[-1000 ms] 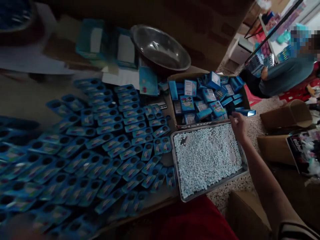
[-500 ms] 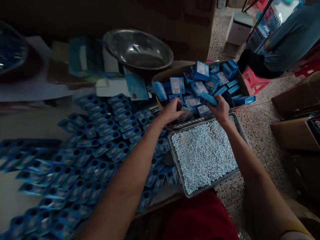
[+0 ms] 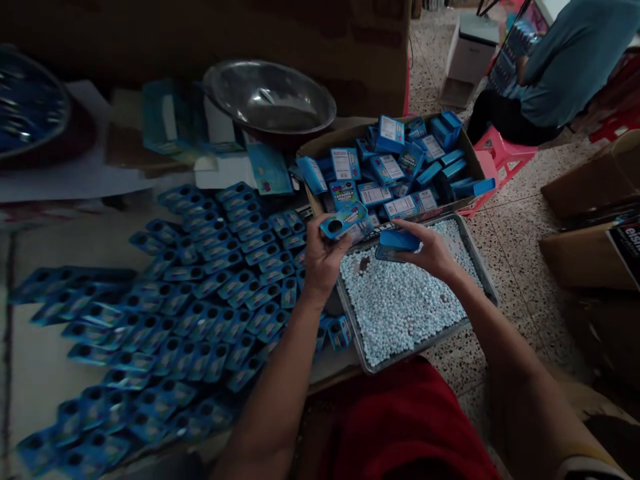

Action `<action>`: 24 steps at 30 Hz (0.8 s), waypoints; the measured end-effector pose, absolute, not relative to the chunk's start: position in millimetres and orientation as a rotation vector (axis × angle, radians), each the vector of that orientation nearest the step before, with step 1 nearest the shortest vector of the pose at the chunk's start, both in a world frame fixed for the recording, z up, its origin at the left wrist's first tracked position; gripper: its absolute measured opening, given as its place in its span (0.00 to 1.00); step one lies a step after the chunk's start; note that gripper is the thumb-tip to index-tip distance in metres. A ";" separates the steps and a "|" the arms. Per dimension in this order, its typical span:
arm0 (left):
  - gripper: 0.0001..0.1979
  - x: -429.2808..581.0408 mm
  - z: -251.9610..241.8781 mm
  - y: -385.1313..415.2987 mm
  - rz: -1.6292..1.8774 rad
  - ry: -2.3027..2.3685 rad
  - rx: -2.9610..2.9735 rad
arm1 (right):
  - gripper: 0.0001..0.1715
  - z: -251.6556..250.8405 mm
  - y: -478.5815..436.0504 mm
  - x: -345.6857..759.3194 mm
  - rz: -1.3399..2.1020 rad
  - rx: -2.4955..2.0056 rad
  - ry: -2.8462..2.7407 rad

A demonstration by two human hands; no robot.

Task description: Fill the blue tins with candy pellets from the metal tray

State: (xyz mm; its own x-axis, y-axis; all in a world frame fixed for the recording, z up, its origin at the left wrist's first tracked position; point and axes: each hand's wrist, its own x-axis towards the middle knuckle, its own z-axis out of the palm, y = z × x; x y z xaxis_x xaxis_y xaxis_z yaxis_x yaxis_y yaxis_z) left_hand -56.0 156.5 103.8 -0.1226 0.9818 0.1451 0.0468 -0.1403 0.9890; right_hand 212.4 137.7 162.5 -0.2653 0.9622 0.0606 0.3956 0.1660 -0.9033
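Observation:
My left hand is closed around a small blue candy box with a dark round hole at its near end and printed lettering. In my right hand is a small blue open box, its hollow side showing, held low over the tray. Whether it touches the pellets cannot be made out. The clear tray beneath both hands holds many pale blue and white candy pellets. Just beyond it stands a carton heaped with blue candy boxes.
Rows of blue boxes with round holes cover the table to the left. A metal bowl sits behind them, and another basin is at far left. A person in a blue top sits on a pink stool. Brown cartons stand at right.
My left hand has come back from the carton with a candy box in it. My right hand has moved left and down from the carton's edge to above the tray, still holding the blue box.

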 end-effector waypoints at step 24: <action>0.33 15.9 90.5 51.0 1.348 1.522 0.892 | 0.16 108.2 17.2 194.1 1.759 -1.069 -0.004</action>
